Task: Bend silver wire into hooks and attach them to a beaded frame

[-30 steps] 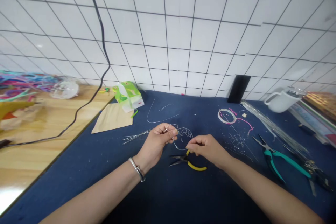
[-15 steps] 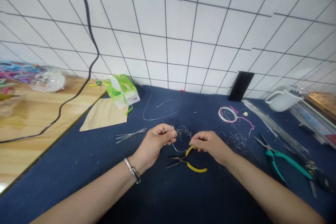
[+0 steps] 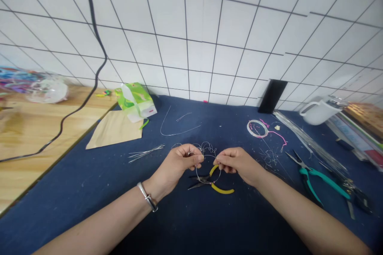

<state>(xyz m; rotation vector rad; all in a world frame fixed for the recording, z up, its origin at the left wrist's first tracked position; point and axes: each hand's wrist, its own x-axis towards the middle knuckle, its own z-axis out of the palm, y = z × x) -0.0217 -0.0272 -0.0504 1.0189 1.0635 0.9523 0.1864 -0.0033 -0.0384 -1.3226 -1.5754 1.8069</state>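
Between my two hands is a thin silver wire ring (image 3: pixel 220 176) with curly loops of wire along its far side and a few tiny pink beads. My left hand (image 3: pixel 184 163), with a silver bangle at the wrist, pinches the ring's left side. The right side is pinched by the fingertips of my right hand (image 3: pixel 235 163). Just below the ring, yellow-handled pliers (image 3: pixel 223 189) lie on the dark blue mat, jaws pointing left. The wire's exact ends are hidden by my fingers.
Cut wires (image 3: pixel 146 152) lie left of my hands, and a bent wire (image 3: pixel 179 133) beyond them. To the right are a white ring dish (image 3: pixel 257 128), teal-handled pliers (image 3: pixel 329 183), a wire bundle (image 3: pixel 311 143) and a white mug (image 3: pixel 320 111). A green tissue pack (image 3: pixel 137 101) sits back left.
The wire ring has turned and now hangs lower between my hands, its round outline showing over the pliers. Both hands stay pinched on it. The view has shifted slightly.
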